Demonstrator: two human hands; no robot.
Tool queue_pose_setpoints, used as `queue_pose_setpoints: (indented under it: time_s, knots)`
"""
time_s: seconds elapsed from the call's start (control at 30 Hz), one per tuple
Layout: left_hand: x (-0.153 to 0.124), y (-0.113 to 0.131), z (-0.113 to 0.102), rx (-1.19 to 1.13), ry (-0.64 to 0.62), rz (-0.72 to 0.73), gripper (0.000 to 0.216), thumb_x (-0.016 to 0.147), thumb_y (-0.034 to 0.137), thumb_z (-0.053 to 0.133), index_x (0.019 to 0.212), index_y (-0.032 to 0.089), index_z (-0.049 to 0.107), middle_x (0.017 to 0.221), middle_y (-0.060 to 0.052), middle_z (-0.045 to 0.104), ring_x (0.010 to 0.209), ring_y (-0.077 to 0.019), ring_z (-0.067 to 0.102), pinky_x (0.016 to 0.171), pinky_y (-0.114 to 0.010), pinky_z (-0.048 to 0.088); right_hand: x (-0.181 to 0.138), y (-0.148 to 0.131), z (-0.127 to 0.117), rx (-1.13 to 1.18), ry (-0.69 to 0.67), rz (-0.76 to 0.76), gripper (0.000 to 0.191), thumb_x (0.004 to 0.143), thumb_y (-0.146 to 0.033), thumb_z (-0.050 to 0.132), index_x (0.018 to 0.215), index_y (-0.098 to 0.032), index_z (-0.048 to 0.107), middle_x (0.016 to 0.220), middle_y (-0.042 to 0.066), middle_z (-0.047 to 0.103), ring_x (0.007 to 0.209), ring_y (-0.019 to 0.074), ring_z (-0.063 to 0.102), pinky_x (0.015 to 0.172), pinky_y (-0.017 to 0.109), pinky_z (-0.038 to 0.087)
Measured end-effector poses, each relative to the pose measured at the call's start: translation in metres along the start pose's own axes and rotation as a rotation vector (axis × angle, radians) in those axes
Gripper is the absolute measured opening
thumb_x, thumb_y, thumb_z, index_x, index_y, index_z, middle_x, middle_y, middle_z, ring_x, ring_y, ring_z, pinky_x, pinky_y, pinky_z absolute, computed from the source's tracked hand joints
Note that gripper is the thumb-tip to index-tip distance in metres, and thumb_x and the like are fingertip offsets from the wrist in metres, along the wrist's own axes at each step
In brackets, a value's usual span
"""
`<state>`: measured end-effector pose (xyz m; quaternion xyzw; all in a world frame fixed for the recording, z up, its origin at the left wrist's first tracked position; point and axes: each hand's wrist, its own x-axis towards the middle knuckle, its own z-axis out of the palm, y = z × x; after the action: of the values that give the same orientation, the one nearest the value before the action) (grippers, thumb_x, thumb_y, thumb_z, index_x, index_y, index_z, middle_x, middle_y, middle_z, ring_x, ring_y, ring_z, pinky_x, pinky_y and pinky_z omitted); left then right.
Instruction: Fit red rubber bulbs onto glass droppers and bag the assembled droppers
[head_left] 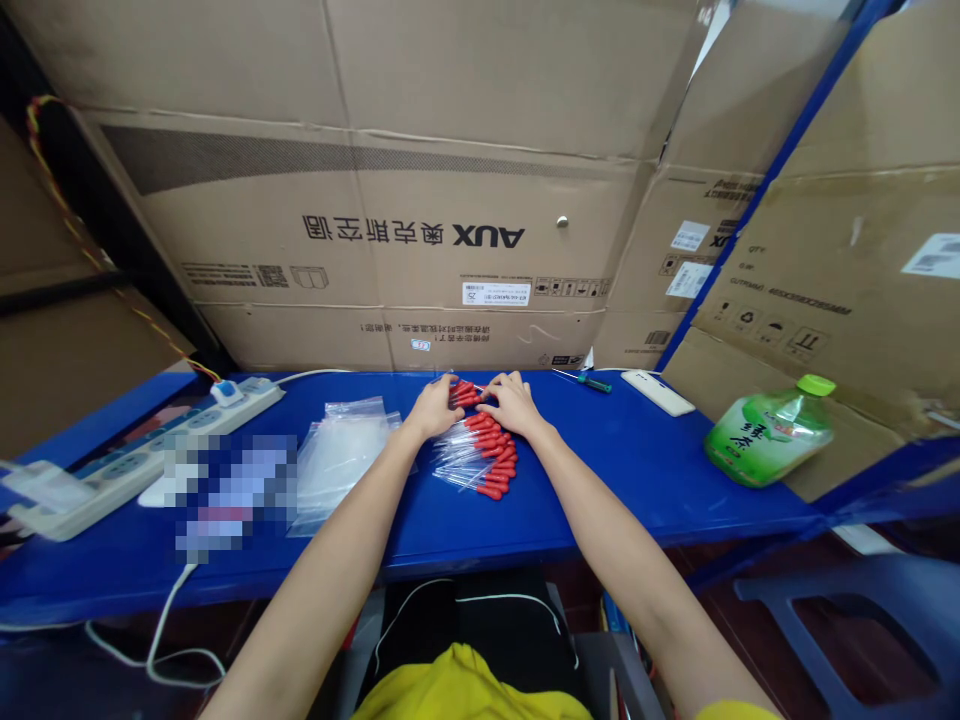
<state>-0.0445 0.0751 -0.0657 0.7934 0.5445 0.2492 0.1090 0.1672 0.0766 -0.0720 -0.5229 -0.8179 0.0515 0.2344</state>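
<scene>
Clear droppers with red rubber bulbs (491,450) lie fanned out on the blue table (600,480), bulbs mostly toward the right. At the far end of the fan, a small bunch of the same droppers (466,393) sits between my two hands. My left hand (435,408) is curled around the left side of this bunch. From the right, my right hand (516,404) has its thumb and fingers closed at the bulb ends. How many droppers each hand grips is hidden by the fingers. Flat clear zip-lock bags (341,455) are stacked left of my left forearm.
A power strip (150,455) with plugs and a blurred-out item (236,490) are at the left. Toward the back right lie a screwdriver (592,382) and a white flat object (658,392). A green tea bottle (769,435) is farther right. Cardboard (420,180) walls the back.
</scene>
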Motion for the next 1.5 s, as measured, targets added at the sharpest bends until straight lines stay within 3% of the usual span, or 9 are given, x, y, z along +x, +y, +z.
queue_pose_setpoints:
  time_s: [0.17,0.4,0.53,0.7,0.83,0.97,1.07,1.27,1.5]
  knots:
    - [-0.001,0.000,-0.001,0.001,0.011,0.007,0.057,0.086,0.019,0.064,0.141,0.010,0.049,0.133,-0.019,0.068,0.126,-0.0310,0.064,0.107,-0.040,0.049,0.000,-0.001,0.000,0.024,-0.017,0.024,0.027,0.096,-0.050,0.067,0.110,-0.029,0.077,0.124,0.009,0.060,0.119,0.0286,0.042,0.096,0.045,0.035]
    - [0.000,-0.003,-0.001,-0.050,-0.014,0.031,0.057,0.087,0.015,0.064,0.141,0.015,0.048,0.124,-0.014,0.073,0.116,-0.0279,0.070,0.101,-0.038,0.052,-0.001,0.001,-0.004,0.049,-0.020,-0.041,0.014,0.097,-0.035,0.067,0.093,-0.026,0.077,0.126,0.007,0.064,0.122,0.0283,0.044,0.098,0.044,0.033]
    - [0.000,-0.003,0.000,-0.078,-0.005,0.027,0.057,0.086,0.018,0.066,0.140,0.015,0.049,0.125,-0.014,0.073,0.116,-0.0277,0.070,0.102,-0.038,0.052,-0.004,0.020,-0.019,0.185,-0.019,-0.029,0.010,0.097,-0.028,0.060,0.094,-0.022,0.068,0.109,0.006,0.071,0.110,0.0254,0.054,0.096,0.042,0.038]
    - [0.001,0.000,0.001,-0.126,-0.042,0.136,0.047,0.087,0.025,0.067,0.132,0.016,0.056,0.128,-0.014,0.071,0.120,-0.0268,0.068,0.105,-0.038,0.051,-0.004,0.048,-0.036,0.668,0.231,0.046,0.019,0.099,-0.041,0.048,0.095,-0.023,0.054,0.086,0.002,0.072,0.073,0.0165,0.061,0.074,0.030,0.049]
    - [0.000,0.006,-0.002,-0.183,-0.086,0.225,0.042,0.088,0.032,0.066,0.126,0.014,0.062,0.127,-0.015,0.072,0.120,-0.0277,0.067,0.105,-0.040,0.050,-0.001,0.054,-0.038,0.760,0.450,0.127,0.025,0.094,-0.048,0.053,0.093,-0.023,0.053,0.079,0.002,0.072,0.062,0.0143,0.060,0.065,0.027,0.049]
    - [-0.003,0.014,-0.006,-0.296,-0.128,0.217,0.045,0.094,0.047,0.059,0.126,0.016,0.065,0.124,-0.013,0.074,0.115,-0.0264,0.069,0.102,-0.039,0.052,0.001,0.051,-0.035,0.793,0.517,0.191,0.029,0.090,-0.051,0.057,0.093,-0.023,0.055,0.081,0.003,0.072,0.058,0.0130,0.060,0.059,0.026,0.049]
    - [-0.004,0.018,-0.008,-0.352,-0.135,0.200,0.047,0.100,0.052,0.048,0.127,0.017,0.065,0.119,-0.010,0.076,0.111,-0.0248,0.070,0.101,-0.037,0.052,0.001,0.047,-0.032,0.842,0.531,0.217,0.028,0.086,-0.048,0.061,0.096,-0.022,0.056,0.080,0.002,0.072,0.058,0.0128,0.062,0.057,0.025,0.050]
    - [0.001,0.014,-0.002,-0.261,-0.037,0.234,0.049,0.106,0.042,0.030,0.119,0.017,0.070,0.126,-0.010,0.073,0.122,-0.0242,0.064,0.113,-0.039,0.044,0.002,0.035,-0.031,1.033,0.481,0.206,0.036,0.076,-0.050,0.073,0.094,-0.020,0.064,0.082,0.005,0.074,0.068,0.0168,0.070,0.065,0.030,0.057]
    - [-0.003,0.023,-0.009,-0.286,0.056,0.300,0.048,0.103,0.049,0.044,0.132,0.015,0.062,0.132,-0.013,0.069,0.123,-0.0251,0.064,0.110,-0.040,0.047,-0.005,0.009,-0.037,0.987,0.310,0.082,0.040,0.073,-0.055,0.079,0.085,-0.019,0.070,0.081,0.007,0.077,0.077,0.0213,0.073,0.074,0.032,0.057]
